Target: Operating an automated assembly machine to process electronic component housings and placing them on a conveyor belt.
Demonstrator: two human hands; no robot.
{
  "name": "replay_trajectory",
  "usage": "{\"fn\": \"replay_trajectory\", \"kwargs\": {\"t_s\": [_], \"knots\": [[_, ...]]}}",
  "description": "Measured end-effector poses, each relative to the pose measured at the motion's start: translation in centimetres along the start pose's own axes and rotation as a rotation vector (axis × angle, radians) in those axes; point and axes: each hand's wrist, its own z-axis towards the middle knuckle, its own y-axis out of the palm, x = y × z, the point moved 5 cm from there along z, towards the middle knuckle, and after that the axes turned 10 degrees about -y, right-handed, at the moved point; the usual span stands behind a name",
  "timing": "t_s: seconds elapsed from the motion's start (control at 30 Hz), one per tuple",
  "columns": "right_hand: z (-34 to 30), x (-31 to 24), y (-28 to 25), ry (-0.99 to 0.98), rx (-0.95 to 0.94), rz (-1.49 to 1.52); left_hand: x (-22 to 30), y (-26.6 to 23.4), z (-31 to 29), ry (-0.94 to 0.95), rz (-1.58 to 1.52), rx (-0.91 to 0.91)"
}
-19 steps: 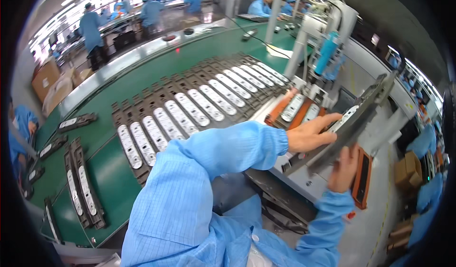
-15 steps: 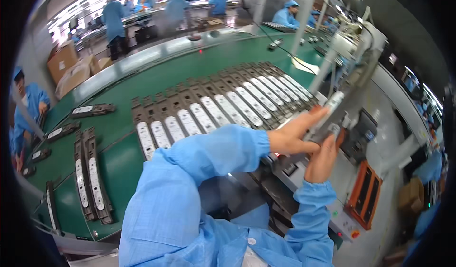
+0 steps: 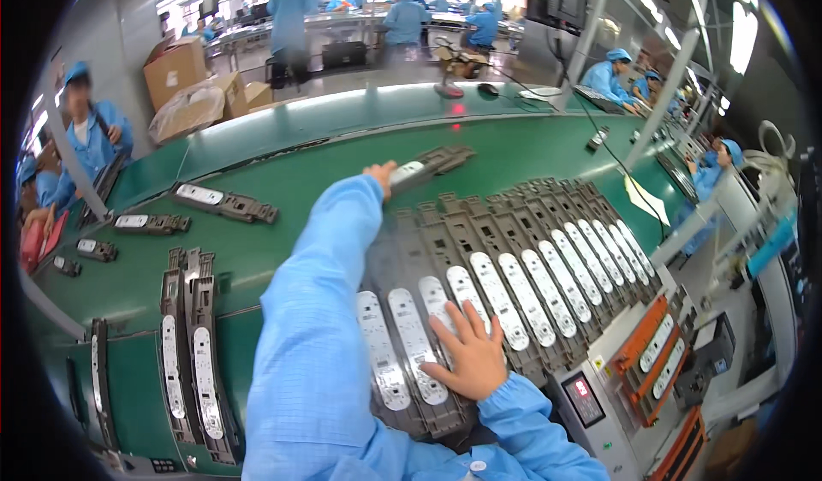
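Observation:
My left hand (image 3: 381, 180) reaches far over the green bench. Its fingers are closed on the near end of a long grey plastic fixture (image 3: 441, 161) that bears a white strip board and lies slanted. Closer to me, my right hand (image 3: 469, 354), fingers spread and palm down, rests on the left part of a row of similar fixtures (image 3: 485, 297). They lie side by side, each with a white rounded-end circuit board in it. Whether the right palm presses on a board is hidden beneath it.
Left of my arm, two fixtures (image 3: 205, 378) lie close together, with another fixture (image 3: 224, 202) beyond. At right stands a machine with a small display (image 3: 583, 395) and an orange jig (image 3: 655, 353) holding two white boards. A co-worker (image 3: 96, 130) is at far left. Cardboard boxes (image 3: 175, 74) stand behind.
My hands have left the machine side at the right. The left one has gone out over the bench to a fixture, the right one onto the row. The view has swung too.

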Motion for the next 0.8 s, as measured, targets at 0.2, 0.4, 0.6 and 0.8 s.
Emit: {"fn": "replay_trajectory", "kwargs": {"t_s": [0.2,0.4,0.6,0.8], "knots": [[-2.5,1.9,-2.0,0.087,-0.022,0.002,0.1,-4.3,-1.8,0.042,-0.386,0.089],[-2.1,3.0,-1.9,0.088,0.009,-0.049,-19.6,-14.6,-9.0,-0.569,0.114,0.257],[-2.2,2.9,-1.8,0.056,0.015,-0.042,-17.8,-5.5,-9.5,-0.197,0.315,0.188],[-2.7,2.6,-0.4,0.056,0.055,0.025,-13.1,-6.1,-9.1,-0.155,0.423,0.071]]}}
